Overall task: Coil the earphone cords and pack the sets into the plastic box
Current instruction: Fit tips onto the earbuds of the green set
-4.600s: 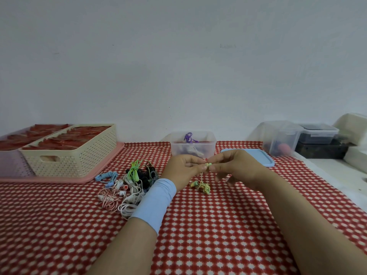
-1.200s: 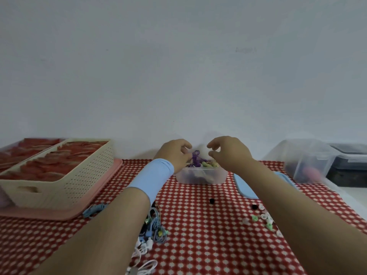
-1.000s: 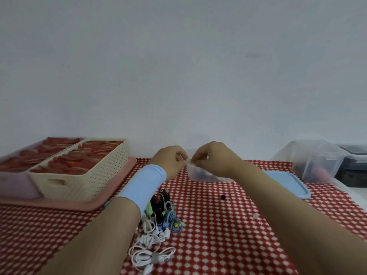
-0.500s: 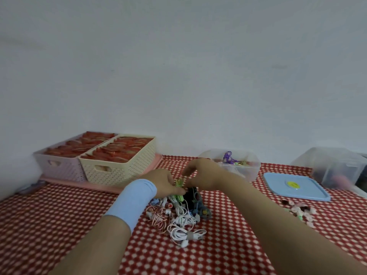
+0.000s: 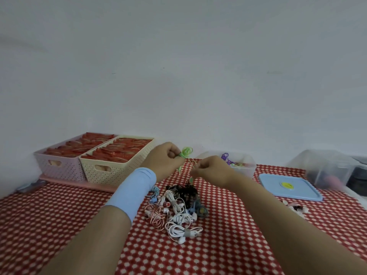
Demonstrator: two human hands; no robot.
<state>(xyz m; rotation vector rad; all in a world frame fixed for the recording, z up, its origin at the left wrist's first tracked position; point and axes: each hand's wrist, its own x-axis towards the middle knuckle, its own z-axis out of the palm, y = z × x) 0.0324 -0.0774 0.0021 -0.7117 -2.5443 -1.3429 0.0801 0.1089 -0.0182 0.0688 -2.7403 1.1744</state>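
While both hands work above the table point(image 5: 59, 215), the left hand point(image 5: 165, 160) curls its fingers round a green earphone cord point(image 5: 186, 151), so that its grip is closed on a small bunch of loops standing up past the knuckles. The right hand point(image 5: 211, 170) pinches the same cord further along, fingertips pressed together on the thin strand. Between the two grips the cord runs roughly left to right, and a short free end hangs below the left hand; whether an earbud is on it cannot be told.

The cord is bright green, very fine and limp, and its loops are loose and uneven. It will likely spring open unless one grip keeps it pinched.

The plastic box point(image 5: 247, 169), clear and open-topped, stands just beyond the right hand and to its right, with a purple set point(image 5: 225, 156) showing above its rim. The right hand is therefore the nearer one for the drop. The box's blue lid point(image 5: 288, 192) lies flat further right. A pile of earphone sets point(image 5: 178, 207), white, black, blue and red-striped, lies on the table below the hands.

Judged step: winding the loose run onto the loops.
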